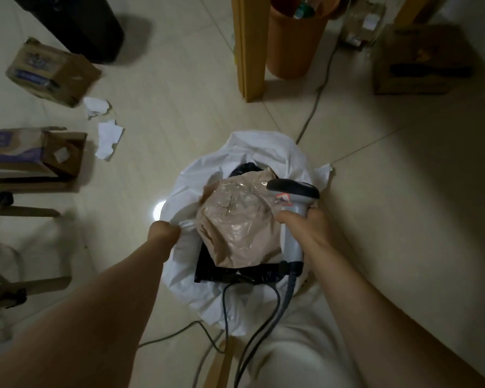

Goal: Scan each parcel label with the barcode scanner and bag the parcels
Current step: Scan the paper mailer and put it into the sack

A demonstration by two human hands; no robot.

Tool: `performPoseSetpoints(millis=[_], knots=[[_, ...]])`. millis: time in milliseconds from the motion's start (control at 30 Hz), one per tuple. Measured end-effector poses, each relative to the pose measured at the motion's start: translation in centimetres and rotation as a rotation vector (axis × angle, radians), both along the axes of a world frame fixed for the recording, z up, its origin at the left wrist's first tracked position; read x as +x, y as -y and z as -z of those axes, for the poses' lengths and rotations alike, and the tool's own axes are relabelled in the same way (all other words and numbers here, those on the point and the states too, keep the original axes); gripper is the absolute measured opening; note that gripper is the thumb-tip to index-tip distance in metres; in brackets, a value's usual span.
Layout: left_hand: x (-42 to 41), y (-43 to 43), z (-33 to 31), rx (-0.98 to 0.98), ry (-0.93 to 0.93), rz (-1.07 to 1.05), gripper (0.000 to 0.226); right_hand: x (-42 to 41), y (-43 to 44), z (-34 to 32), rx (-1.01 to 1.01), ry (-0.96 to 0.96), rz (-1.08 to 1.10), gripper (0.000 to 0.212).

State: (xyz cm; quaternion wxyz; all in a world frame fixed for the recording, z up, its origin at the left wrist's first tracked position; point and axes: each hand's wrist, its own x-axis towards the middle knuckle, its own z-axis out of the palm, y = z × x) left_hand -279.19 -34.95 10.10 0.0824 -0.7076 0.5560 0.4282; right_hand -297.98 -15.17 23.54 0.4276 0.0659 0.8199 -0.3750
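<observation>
left hand (163,232) pinches bag (263,148); right hand (305,228) clasps scanner (294,189); brown parcel (235,228) fills bag; boxes (51,71) around

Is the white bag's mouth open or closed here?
Open. The left hand grips the rim of the white bag; the tan parcel and black parcel show in its mouth.

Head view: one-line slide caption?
Left hand holds white plastic bag open; right hand grips grey barcode scanner beside tan plastic-wrapped parcel at its mouth.
</observation>
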Motion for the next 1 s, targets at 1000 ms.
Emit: performPoseSetpoints(millis=[1000], knots=[[3.5, 7.3, -28.0, -0.59, -0.412, 0.182, 0.024, 7.2, -1.4, -20.3, -0.404, -0.393, 0.207, 0.032]])
